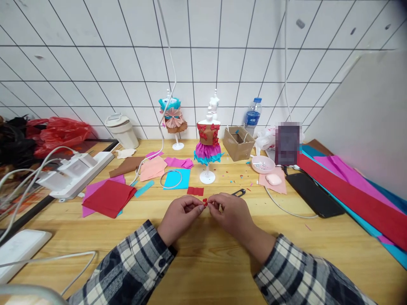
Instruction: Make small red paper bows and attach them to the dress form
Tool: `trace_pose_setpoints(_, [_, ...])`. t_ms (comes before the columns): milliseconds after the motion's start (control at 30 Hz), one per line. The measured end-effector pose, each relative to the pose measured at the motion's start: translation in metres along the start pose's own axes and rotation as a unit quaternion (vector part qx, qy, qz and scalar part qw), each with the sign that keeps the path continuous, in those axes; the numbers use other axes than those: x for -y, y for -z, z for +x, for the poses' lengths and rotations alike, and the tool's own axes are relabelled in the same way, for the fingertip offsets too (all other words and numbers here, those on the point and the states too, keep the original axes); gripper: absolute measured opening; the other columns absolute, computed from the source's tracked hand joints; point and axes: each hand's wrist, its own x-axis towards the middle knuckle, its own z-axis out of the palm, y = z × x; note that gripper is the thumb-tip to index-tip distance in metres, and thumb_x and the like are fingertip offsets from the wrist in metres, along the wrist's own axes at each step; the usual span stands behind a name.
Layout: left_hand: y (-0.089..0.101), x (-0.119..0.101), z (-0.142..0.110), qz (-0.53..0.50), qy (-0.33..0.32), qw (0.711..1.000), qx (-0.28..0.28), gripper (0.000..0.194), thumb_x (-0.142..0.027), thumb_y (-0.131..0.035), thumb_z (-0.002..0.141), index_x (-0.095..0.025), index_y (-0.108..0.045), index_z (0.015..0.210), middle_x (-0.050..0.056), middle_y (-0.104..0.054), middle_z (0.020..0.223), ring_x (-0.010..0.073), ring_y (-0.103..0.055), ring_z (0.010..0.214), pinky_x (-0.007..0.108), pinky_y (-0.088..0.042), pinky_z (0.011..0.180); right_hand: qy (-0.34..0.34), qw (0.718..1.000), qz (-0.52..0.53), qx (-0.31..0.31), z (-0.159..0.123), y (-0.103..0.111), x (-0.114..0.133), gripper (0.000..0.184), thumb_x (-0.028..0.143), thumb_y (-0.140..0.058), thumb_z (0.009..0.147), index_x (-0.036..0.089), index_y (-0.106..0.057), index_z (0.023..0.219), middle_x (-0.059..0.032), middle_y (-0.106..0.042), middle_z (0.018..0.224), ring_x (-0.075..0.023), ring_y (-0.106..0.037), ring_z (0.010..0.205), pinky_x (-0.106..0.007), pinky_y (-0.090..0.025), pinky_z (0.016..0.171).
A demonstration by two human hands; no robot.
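Tiny red paper scrap (205, 202) sits pinched between both hands, left hand (179, 217) and right hand (230, 214) closed on it just below frame centre, over the wooden counter (206, 262), small paper-dressed mannequin (207, 144) right behind.

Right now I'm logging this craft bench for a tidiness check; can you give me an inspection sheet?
Surface: wooden table, scattered with tiny paper scraps.
Job's things: small red paper piece, pinched between both hands; red paper rectangle just beyond.
Clutter: two dressed mannequins, nearest; paper sheets; cardboard box; water bottle; black phone.
Grippers: left hand and right hand both closed on the piece.
Cables: white cable; power strip.
Surroundings: white tiled wall.
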Motion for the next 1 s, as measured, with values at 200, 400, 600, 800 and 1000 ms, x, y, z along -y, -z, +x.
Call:
trace_pose_setpoints(200, [0.001,0.0,0.001,-0.024,0.035,0.999,0.011,0.025,-0.038,-0.064,0.071,-0.014,-0.068,0.072,0.003,-0.068,0.072,0.0165,-0.059,0.07,0.025,-0.045,0.067,0.013,1.0,-0.019,0.004,-0.002,0.002,0.002,0.01,0.024,-0.056,0.082,0.023,-0.065,0.08,0.0015,-0.066,0.073,-0.0133,-0.057,0.07,-0.024,-0.03,0.06])
trace_pose_setpoints(400, [0.001,0.001,0.002,-0.069,0.076,0.994,0.027,0.026,-0.039,-0.071,0.067,-0.014,-0.068,0.073,0.003,-0.068,0.073,0.0148,-0.059,0.067,0.024,-0.044,0.063,0.006,0.999,0.031,0.004,-0.002,0.002,0.004,0.005,0.021,-0.059,0.078,0.022,-0.064,0.078,0.003,-0.065,0.072,-0.0117,-0.056,0.066,-0.023,-0.032,0.06])
trace_pose_setpoints(600, [0.004,0.002,0.001,-0.092,0.059,0.993,0.043,0.027,-0.039,-0.071,0.068,-0.014,-0.063,0.072,0.001,-0.065,0.07,0.0124,-0.056,0.065,0.022,-0.042,0.062,-0.018,0.988,0.153,-0.003,-0.001,-0.001,0.002,0.006,0.02,-0.059,0.075,0.02,-0.065,0.077,0.0033,-0.063,0.066,-0.0092,-0.05,0.056,-0.022,-0.035,0.057])
trace_pose_setpoints(800, [0.007,0.001,0.001,-0.003,0.006,0.999,0.037,0.027,-0.042,-0.064,0.075,-0.016,-0.06,0.075,0.002,-0.063,0.074,0.0152,-0.056,0.069,0.025,-0.043,0.065,-0.134,0.908,0.389,0.075,0.003,-0.008,-0.005,0.018,0.031,-0.061,0.077,0.015,-0.067,0.083,0.0025,-0.058,0.059,-0.0076,-0.046,0.047,-0.019,-0.035,0.045])
trace_pose_setpoints(1000, [0.012,0.0,0.001,0.124,-0.066,0.988,0.061,0.025,-0.041,-0.052,0.084,-0.018,-0.058,0.079,0.003,-0.062,0.08,0.0176,-0.055,0.078,0.028,-0.044,0.073,-0.165,0.859,0.462,0.145,0.005,-0.011,-0.011,0.02,0.034,-0.065,0.075,0.016,-0.061,0.081,0.0066,-0.051,0.052,-0.0065,-0.045,0.041,-0.017,-0.037,0.04])
